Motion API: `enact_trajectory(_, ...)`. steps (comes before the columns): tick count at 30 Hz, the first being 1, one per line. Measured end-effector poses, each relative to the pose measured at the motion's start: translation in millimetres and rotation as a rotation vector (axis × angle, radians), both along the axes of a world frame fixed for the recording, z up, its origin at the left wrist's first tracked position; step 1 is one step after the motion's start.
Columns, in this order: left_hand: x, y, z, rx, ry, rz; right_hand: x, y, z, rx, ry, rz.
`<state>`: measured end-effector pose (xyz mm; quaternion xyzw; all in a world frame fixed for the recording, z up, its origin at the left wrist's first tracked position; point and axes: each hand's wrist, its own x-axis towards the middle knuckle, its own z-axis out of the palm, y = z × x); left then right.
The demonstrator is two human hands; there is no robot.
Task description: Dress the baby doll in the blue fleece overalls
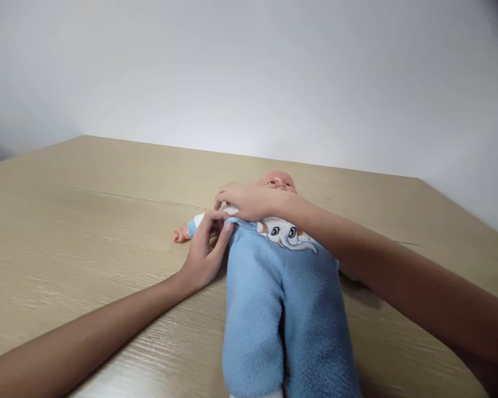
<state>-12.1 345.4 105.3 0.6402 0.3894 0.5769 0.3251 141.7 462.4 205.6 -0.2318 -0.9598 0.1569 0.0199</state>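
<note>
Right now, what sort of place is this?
Likely a plain indoor room: wood-grain table, bare white wall behind it, a doll in blue fleece lying on the table.

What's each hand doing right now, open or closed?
Left hand: closed, pinching the blue fleece suit at the shoulder of the doll.
Right hand: fingers curled at the same shoulder; firm grip cannot be told.

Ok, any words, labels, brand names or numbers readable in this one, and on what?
None. The blue fleece suit on the doll carries only an elephant picture, no lettering. The wooden table and wall show no marks.
</note>
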Motion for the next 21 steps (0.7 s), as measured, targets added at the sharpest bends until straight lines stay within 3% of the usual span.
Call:
enact_trajectory(2,0.1,0.2,0.0,0.008,0.011,0.004,-6.5,9.0,-7.9,-0.005,-0.022,0.085)
enact_trajectory(7,1.0,-0.2,0.9,0.001,0.008,-0.003,-10.0,6.8,-12.2,0.045,-0.031,0.094)
enact_trajectory(10,1.5,-1.4,2.0,0.002,-0.002,0.000,-5.1,-2.4,-10.9,0.131,0.024,0.048)
enact_trajectory(14,-0.6,-2.9,0.9,0.087,0.032,-0.071,11.0,-11.2,-13.6,0.148,0.319,-0.110)
enact_trajectory(17,-4.6,-4.0,-1.3,0.156,0.066,-0.104,27.8,-13.2,-15.4,-0.020,0.513,-0.228)
enact_trajectory(21,-9.4,-5.6,-4.7,0.390,0.193,-0.027,46.1,-15.3,-14.3,-0.337,0.603,-0.310)
